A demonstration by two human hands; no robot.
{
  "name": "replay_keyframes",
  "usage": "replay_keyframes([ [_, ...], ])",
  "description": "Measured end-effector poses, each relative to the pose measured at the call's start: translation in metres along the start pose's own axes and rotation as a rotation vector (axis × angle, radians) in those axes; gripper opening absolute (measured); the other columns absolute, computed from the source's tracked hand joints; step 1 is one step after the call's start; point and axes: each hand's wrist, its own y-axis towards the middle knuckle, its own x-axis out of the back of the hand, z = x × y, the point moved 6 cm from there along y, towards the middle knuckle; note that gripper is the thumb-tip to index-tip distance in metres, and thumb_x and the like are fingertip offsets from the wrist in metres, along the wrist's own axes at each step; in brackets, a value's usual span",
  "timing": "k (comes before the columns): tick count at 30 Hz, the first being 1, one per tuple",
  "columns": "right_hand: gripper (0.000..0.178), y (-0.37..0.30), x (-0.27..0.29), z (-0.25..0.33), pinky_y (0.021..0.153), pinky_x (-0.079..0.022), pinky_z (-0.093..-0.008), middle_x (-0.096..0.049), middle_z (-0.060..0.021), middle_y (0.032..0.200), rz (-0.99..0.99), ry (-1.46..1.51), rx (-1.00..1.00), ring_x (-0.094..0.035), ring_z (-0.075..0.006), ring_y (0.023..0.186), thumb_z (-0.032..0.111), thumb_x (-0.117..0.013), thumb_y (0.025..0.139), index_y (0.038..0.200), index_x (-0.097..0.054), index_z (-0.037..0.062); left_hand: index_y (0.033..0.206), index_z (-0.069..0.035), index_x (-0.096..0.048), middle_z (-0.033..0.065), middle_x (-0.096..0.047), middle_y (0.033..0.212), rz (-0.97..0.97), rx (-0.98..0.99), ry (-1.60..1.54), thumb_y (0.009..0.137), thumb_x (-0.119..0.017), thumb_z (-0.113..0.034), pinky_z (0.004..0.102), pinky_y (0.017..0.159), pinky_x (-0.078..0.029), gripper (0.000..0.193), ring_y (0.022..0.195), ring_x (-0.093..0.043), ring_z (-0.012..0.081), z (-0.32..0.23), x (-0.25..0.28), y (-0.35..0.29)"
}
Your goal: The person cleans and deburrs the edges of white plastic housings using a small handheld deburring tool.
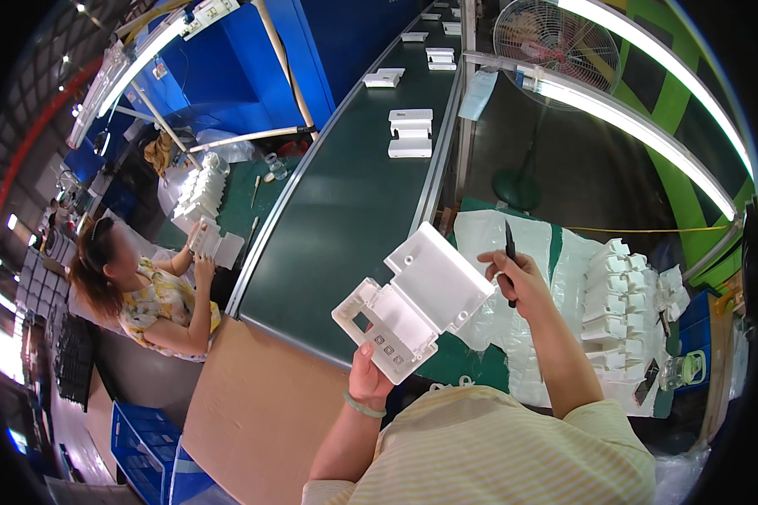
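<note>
In my left hand [369, 376] is a white plastic housing [434, 286], gripped by its lower left corner and tilted toward me. It has a rectangular window, a row of small square marks and a broad plain panel. My right hand [518, 282] is closed around a slim black pen-like knife [510, 244], its point upward, just right of the housing and apart from it. Fingers of my left hand under the housing are hidden.
A green conveyor belt [328, 227] carries several white housings [410, 133]. Stacked white parts [611, 295] lie on plastic sheeting [514, 227] at right. A co-worker [164, 295] at left holds a similar part. Cardboard [261, 404] lies front left; a fan [556, 50] stands behind.
</note>
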Motion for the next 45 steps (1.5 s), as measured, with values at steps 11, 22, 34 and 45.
replay_keyframes([
  [11,0.045,-0.035,0.119,-0.258,0.062,-0.047,-0.0279,-0.064,-0.009,0.085,-0.288,-0.378,-0.276,-0.058,-0.0163,0.071,0.019,-0.067,0.078,0.118,-0.059,-0.0003,0.135,0.001,-0.038,0.0154,-0.054,0.128,-0.01,-0.006,-0.129,0.081,-0.066,-0.032,0.0492,0.096,-0.047,0.07,0.115,-0.056,0.0313,0.012,0.017,0.012],
  [22,0.045,-0.172,0.22,-0.221,0.088,-0.045,-0.0432,-0.056,-0.0156,0.109,-0.632,-1.313,-0.103,-0.053,-0.0342,0.105,0.017,-0.071,0.073,0.115,-0.057,0.0079,0.139,-0.003,-0.035,0.0147,-0.054,0.128,0.043,0.101,-0.264,0.079,-0.065,-0.029,0.0512,0.094,-0.049,0.072,0.116,-0.055,0.0326,0.023,0.009,0.018],
  [34,0.02,-0.172,0.246,-0.258,0.069,-0.047,-0.0452,-0.06,-0.0123,0.083,-0.635,-1.236,-0.33,-0.061,-0.0324,0.08,0.027,-0.064,0.079,0.083,-0.057,0.0083,0.136,-0.001,-0.039,0.018,-0.053,0.128,0.019,0.115,-0.371,0.076,-0.065,-0.033,0.0532,0.094,-0.047,0.072,0.115,-0.056,0.0344,0.029,0.018,0.023],
  [45,0.018,-0.147,0.244,-0.264,0.064,-0.047,-0.0438,-0.062,-0.0134,0.072,-0.459,-1.298,-0.325,-0.061,-0.0337,0.071,0.021,-0.065,0.075,0.079,-0.057,0.0056,0.136,-0.01,-0.044,0.015,-0.057,0.125,0.089,0.011,-0.522,0.084,-0.054,-0.038,0.0526,0.091,-0.049,0.06,0.112,-0.058,0.0344,0.008,-0.002,0.005],
])
